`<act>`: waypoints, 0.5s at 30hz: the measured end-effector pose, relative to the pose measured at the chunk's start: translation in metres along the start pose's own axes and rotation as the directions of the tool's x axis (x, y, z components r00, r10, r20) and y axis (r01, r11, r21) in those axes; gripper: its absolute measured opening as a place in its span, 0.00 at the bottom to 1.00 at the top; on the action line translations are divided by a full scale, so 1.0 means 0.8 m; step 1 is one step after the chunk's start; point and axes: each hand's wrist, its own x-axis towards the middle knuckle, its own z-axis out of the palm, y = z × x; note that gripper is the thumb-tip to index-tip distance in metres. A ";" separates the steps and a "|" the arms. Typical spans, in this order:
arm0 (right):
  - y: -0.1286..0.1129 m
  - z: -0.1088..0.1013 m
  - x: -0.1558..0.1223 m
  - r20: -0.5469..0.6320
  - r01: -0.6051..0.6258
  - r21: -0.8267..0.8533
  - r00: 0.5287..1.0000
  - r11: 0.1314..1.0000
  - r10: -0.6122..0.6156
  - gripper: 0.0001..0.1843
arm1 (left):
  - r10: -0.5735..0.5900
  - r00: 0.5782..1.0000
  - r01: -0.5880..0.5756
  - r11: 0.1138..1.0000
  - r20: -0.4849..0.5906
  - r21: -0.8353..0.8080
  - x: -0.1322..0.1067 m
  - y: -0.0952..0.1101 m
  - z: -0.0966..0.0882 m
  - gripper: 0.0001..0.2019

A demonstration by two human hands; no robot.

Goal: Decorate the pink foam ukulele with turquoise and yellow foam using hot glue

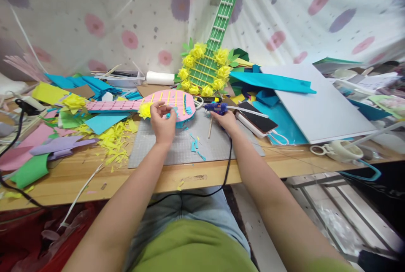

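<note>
A pink paper guitar (136,103) with yellow strings lies across the wooden table (95,175), its body over a grey cutting mat (177,147). My left hand (163,122) rests at the guitar's body, fingers pinched on a small blue paper piece (173,114) beside a yellow paper flower (144,110). My right hand (225,121) grips a blue glue gun (217,108), nozzle pointing left toward the guitar. Its black cord (226,166) runs down off the table edge.
A green paper guitar (211,52) ringed with yellow flowers leans against the dotted cloth behind. Paper scraps (114,139) and coloured sheets cover the left side. A phone (257,118), a white board (313,103) and a tape dispenser (340,150) lie on the right.
</note>
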 end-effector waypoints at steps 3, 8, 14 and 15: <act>0.000 0.007 0.002 0.061 0.046 -0.093 0.997 0.995 -0.040 0.23 | -0.004 0.994 0.008 0.999 0.111 -0.033 0.025 0.007 -0.005 0.19; -0.011 -0.025 -0.018 0.066 0.128 -0.291 0.991 0.948 -0.114 0.25 | -0.122 0.859 0.124 0.992 0.497 0.029 0.059 0.020 -0.018 0.26; -0.046 -0.060 -0.052 0.314 0.225 -0.295 0.941 0.929 -0.128 0.19 | -0.101 0.690 -0.004 0.990 0.717 0.144 0.088 0.024 -0.027 0.37; -0.056 -0.055 -0.055 0.348 0.266 -0.179 0.918 0.947 -0.192 0.18 | -0.082 0.686 -0.069 0.982 0.723 0.176 0.090 0.023 -0.026 0.36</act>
